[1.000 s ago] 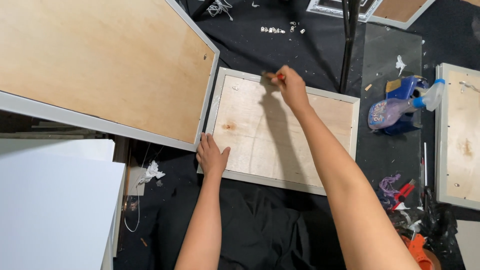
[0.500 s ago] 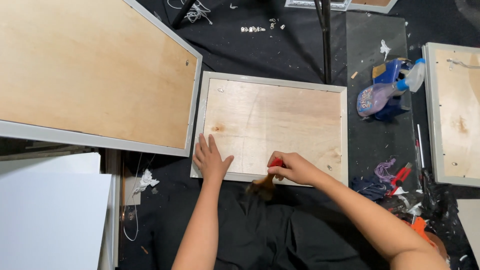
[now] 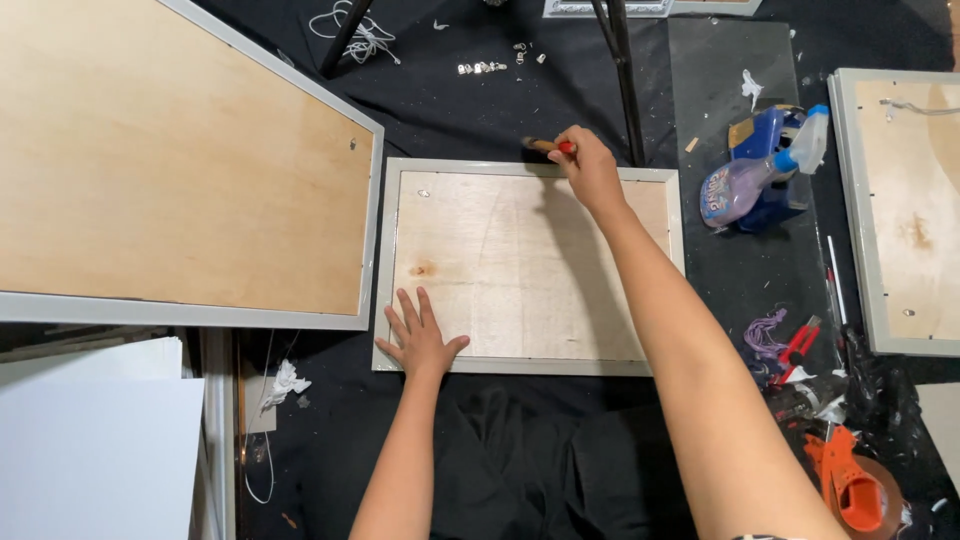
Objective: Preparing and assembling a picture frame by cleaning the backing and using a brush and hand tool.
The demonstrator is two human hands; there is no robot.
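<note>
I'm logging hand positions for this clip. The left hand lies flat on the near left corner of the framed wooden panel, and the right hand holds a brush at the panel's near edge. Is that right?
Not quite. In the head view the right hand holds the brush at the far edge of the framed wooden panel, not the near one. The left hand does lie flat on the near left corner.

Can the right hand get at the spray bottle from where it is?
Probably yes. The right hand is at the top edge of the frame, holding a brush. The spray bottle lies to its right on black cloth, with nothing between them, though the brush occupies the fingers.
</note>
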